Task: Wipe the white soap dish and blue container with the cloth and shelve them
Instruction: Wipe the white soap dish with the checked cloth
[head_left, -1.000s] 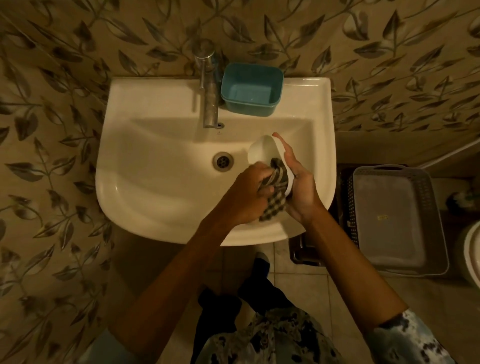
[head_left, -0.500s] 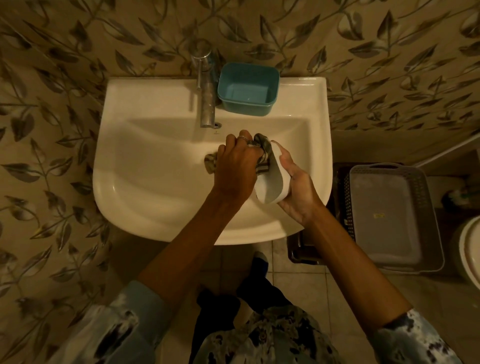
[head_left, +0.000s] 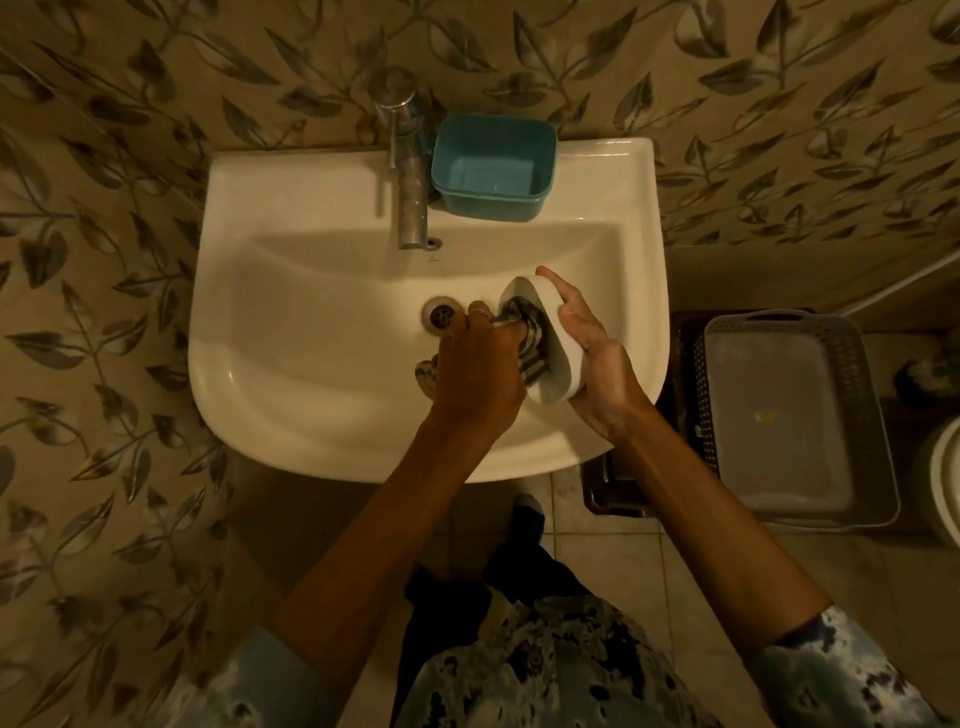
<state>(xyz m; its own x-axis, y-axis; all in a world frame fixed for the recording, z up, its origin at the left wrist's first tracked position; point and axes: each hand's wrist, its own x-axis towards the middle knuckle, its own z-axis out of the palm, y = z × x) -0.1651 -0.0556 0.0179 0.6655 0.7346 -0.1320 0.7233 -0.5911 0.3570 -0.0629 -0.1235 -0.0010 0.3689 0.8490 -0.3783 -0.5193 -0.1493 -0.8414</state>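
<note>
My right hand (head_left: 592, 358) holds the white soap dish (head_left: 558, 353) on its edge over the right side of the basin, its hollow facing left. My left hand (head_left: 478, 374) grips the checked cloth (head_left: 527, 338) and presses it into the dish's hollow; a loose end of the cloth hangs left of my wrist. The blue container (head_left: 493, 166) stands empty on the sink's back ledge, just right of the tap, apart from both hands.
The white sink (head_left: 291, 332) has a metal tap (head_left: 408, 171) at the back and a drain (head_left: 440, 312) in the middle. A grey plastic basket (head_left: 789, 415) sits on the floor to the right, over a dark crate. Leaf-patterned tiles surround the sink.
The left hand with the cloth has slid back toward me inside the dish after rubbing its far end. The dish has tilted slightly in my right hand. The blue container has not moved.
</note>
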